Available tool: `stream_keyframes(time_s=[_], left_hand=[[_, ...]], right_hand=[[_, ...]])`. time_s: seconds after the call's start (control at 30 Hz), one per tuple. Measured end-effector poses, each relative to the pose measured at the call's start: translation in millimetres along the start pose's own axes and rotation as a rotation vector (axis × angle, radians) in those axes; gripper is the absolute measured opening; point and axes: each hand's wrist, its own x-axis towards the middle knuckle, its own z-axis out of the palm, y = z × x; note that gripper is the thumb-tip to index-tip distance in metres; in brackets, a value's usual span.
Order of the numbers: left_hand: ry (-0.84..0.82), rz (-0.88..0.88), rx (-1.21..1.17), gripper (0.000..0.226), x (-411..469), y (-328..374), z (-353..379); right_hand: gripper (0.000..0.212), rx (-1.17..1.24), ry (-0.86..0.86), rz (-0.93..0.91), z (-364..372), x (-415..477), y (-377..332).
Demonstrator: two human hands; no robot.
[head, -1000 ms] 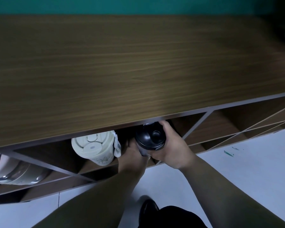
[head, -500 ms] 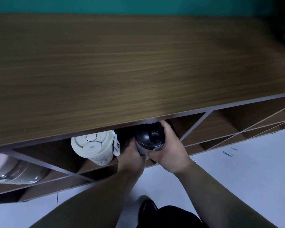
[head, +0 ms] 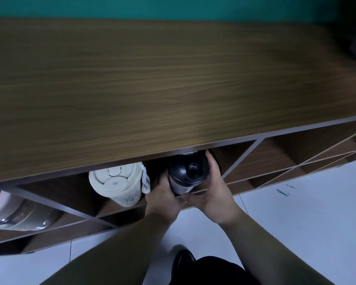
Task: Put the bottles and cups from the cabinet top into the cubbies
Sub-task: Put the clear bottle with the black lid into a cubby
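The broad brown wood-grain top of the cabinet [head: 173, 89] filled the upper two thirds of the frame, and its front edge overhung the cubbies and hid their depths. Below it, at lower left, a cream plastic cup with a flip lid [head: 116, 183] lay on its side in a diagonal-walled cubby, a white tag hanging just beside it. Further left, at the frame's edge, a silvery round metal container [head: 19, 214] rested in another cubby. The cubbies at right showed only bare wood, with pale floor beneath.

At centre, the black-lidded shaker bottle [head: 186, 173] sat at the mouth of a cubby, lid facing outward, partly under the overhang. The left hand [head: 162, 199] cupped its left side; the right hand [head: 212, 194] wrapped its right side, fingers reaching up past the lid. Both hands were clamped on the bottle, thumbs nearly meeting below it.
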Motion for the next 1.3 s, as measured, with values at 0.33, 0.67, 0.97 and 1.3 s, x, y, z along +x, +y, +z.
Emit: stream_keyframes(time_s=[0.33,0.67,0.97,1.3], left_hand=[[0.020,0.054,-0.074,0.071,0.8,-2.9,-2.9],[0.013,0.077,-0.122,0.063,3.9,-12.4,2.6],[0.027,0.073,-0.045,0.064,3.5,-9.5,2.0],[-0.204,-0.029,-0.144,0.054,-82.0,-19.1,-34.9]], right_hand=[[0.104,-0.061,0.059,-0.017,-0.2,7.2,-14.2],[0.102,-0.099,0.077,0.014,1.8,4.9,-17.2],[0.104,-0.101,0.071,0.065,0.6,2.5,-22.0],[0.070,-0.360,-0.073,0.185,-32.8,-63.0,-87.0]])
